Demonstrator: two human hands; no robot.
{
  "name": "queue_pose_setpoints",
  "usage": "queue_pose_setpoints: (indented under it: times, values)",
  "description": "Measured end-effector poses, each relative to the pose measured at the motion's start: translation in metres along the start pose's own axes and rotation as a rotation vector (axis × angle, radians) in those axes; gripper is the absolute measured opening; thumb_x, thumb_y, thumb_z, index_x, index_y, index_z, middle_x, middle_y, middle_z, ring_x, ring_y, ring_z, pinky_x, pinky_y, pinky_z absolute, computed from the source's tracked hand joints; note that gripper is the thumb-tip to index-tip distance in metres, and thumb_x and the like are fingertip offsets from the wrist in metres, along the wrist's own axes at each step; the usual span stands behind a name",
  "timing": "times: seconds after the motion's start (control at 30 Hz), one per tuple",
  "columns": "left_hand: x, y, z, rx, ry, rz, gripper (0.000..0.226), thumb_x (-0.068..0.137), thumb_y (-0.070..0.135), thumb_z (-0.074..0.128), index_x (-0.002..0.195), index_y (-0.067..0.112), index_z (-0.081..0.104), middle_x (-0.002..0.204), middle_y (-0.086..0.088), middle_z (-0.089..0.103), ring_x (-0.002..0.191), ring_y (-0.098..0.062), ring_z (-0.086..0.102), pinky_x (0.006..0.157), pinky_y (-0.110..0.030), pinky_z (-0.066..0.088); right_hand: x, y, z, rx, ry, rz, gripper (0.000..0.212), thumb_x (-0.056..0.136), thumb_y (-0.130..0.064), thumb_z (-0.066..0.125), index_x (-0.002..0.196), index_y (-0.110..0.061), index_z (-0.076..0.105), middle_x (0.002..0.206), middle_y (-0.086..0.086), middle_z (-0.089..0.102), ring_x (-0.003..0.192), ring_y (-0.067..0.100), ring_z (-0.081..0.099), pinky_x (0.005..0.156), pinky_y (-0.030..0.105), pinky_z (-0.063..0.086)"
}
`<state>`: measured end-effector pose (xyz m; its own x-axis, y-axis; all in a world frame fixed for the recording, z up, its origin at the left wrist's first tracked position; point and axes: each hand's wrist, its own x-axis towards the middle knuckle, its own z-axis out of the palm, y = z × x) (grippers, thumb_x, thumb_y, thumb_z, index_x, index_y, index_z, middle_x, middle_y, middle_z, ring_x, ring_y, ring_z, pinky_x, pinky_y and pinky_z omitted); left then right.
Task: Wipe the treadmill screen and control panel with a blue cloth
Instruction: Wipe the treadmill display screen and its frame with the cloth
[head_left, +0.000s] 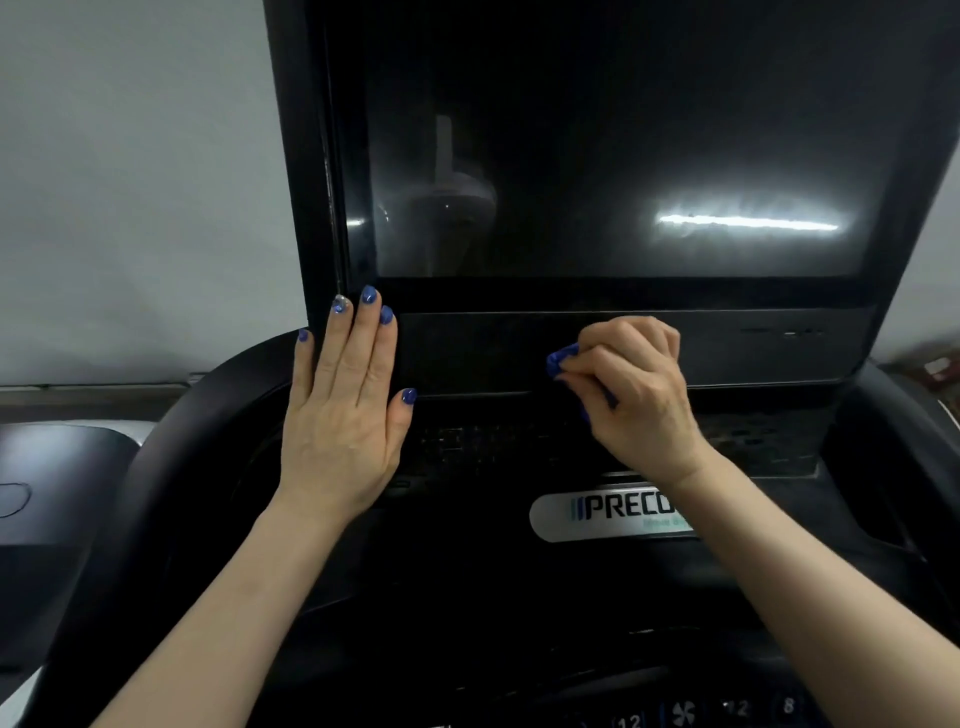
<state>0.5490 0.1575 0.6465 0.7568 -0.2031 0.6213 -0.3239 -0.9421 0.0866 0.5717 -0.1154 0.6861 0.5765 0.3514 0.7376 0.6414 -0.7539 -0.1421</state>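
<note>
right hand (631, 384) balls the blue cloth (562, 357), seemingly against the panel (478, 353).

Pale grey wall (140, 182) behind, left of the machine. Second grey-and-black machine (57, 467) at left edge, partly cut off. Small red and white clutter (935, 366) at far right, too blurred to identify. Brown ledge (93, 397) along wall base.
</note>
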Motion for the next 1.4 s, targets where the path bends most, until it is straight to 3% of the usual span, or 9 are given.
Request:
queue_pose_setpoints:
  times: [0.2, 0.33, 0.57, 0.77, 0.97, 1.3, 1.4]
  values:
    - [-0.001, -0.002, 0.003, -0.039, 0.015, 0.015, 0.062, 0.104, 0.028, 0.036, 0.156, 0.000, 0.016, 0.165, -0.009, 0.004, 0.154, -0.021, -0.008, 0.125, -0.043, -0.003, 0.003, -0.006, 0.003, 0.006, -0.026, -0.012, 0.009, 0.087, -0.008, 0.072, 0.078, -0.008, 0.071, 0.094, 0.003, 0.067, 0.093, 0.018, 0.054, 0.092, 0.027, 0.032]
    - [-0.001, -0.002, 0.006, -0.063, 0.027, 0.010, 0.061, 0.104, 0.027, 0.035, 0.155, -0.001, 0.020, 0.165, -0.010, 0.007, 0.155, -0.022, -0.006, 0.126, -0.046, 0.002, 0.012, -0.014, 0.008, -0.009, 0.049, 0.075, 0.010, 0.084, -0.004, 0.074, 0.076, -0.006, 0.069, 0.091, 0.004, 0.066, 0.090, 0.021, 0.055, 0.084, 0.035, 0.037]
    - [-0.004, -0.011, -0.001, -0.061, 0.015, 0.081, 0.062, 0.103, 0.028, 0.037, 0.156, 0.002, 0.018, 0.165, -0.009, 0.007, 0.155, -0.023, -0.003, 0.125, -0.047, -0.002, 0.008, -0.013, 0.009, -0.005, 0.015, 0.082, 0.005, 0.084, -0.007, 0.074, 0.080, -0.005, 0.072, 0.097, 0.009, 0.064, 0.093, 0.023, 0.054, 0.085, 0.035, 0.038]
    - [-0.005, -0.021, 0.003, -0.098, 0.017, 0.106, 0.061, 0.104, 0.028, 0.037, 0.156, 0.002, 0.017, 0.165, -0.009, 0.011, 0.155, -0.022, -0.003, 0.125, -0.047, 0.000, 0.011, -0.020, 0.014, -0.016, 0.091, 0.118, 0.010, 0.085, -0.005, 0.073, 0.076, -0.003, 0.071, 0.092, 0.011, 0.064, 0.088, 0.024, 0.053, 0.081, 0.034, 0.038]
    - [-0.007, -0.024, 0.008, -0.132, 0.023, 0.121, 0.062, 0.104, 0.028, 0.036, 0.156, 0.004, 0.015, 0.168, -0.001, -0.003, 0.155, -0.024, -0.002, 0.125, -0.047, 0.002, 0.029, -0.025, 0.020, 0.003, 0.094, 0.109, 0.009, 0.087, -0.005, 0.072, 0.079, -0.002, 0.070, 0.094, 0.010, 0.064, 0.090, 0.026, 0.054, 0.080, 0.040, 0.043]
    - [-0.007, -0.031, 0.001, -0.114, 0.008, 0.163, 0.060, 0.105, 0.030, 0.033, 0.156, 0.003, 0.015, 0.168, -0.005, 0.000, 0.155, -0.023, 0.001, 0.125, -0.048, 0.002, 0.037, -0.023, 0.017, 0.028, 0.003, 0.065, 0.007, 0.083, -0.002, 0.074, 0.079, -0.003, 0.069, 0.098, 0.011, 0.063, 0.090, 0.026, 0.052, 0.079, 0.043, 0.044]
    - [-0.003, -0.038, -0.002, -0.086, 0.019, 0.144, 0.061, 0.105, 0.029, 0.034, 0.156, 0.002, 0.015, 0.168, -0.005, -0.004, 0.155, -0.022, 0.001, 0.125, -0.047, 0.000, 0.039, -0.027, 0.019, 0.004, 0.072, 0.122, 0.008, 0.083, -0.002, 0.074, 0.076, -0.002, 0.068, 0.096, 0.013, 0.062, 0.088, 0.029, 0.053, 0.079, 0.044, 0.044]
